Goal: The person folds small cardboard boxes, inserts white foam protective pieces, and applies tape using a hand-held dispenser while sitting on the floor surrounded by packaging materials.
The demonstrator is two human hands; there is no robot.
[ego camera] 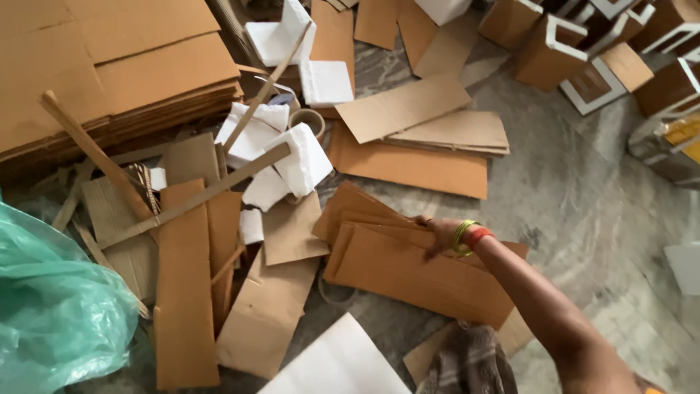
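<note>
Seen from the head camera, the right hand reaches out low over the floor, its fingers pressed down flat on a sheet of brown cardboard, the top one of a loose fan of sheets. Whether the fingertips curl under its edge I cannot tell; the hand hides them. Yellow and red bangles sit at the wrist.

Just beyond the fingers lie more cardboard strips, overlapping one another. Further off past the fingertips white foam blocks are heaped with a tape roll among them, and long wooden slats cross over the heap. Beyond those is a tall stack of flat cartons. A green plastic bag bulges at the frame's edge, cut off. Nearer than the fingers lies a white sheet, partly out of frame, and a piece of patterned cloth. Off to the wrist side stand made-up boxes with white foam frames, cropped at the top.

The left hand is out of view.
</note>
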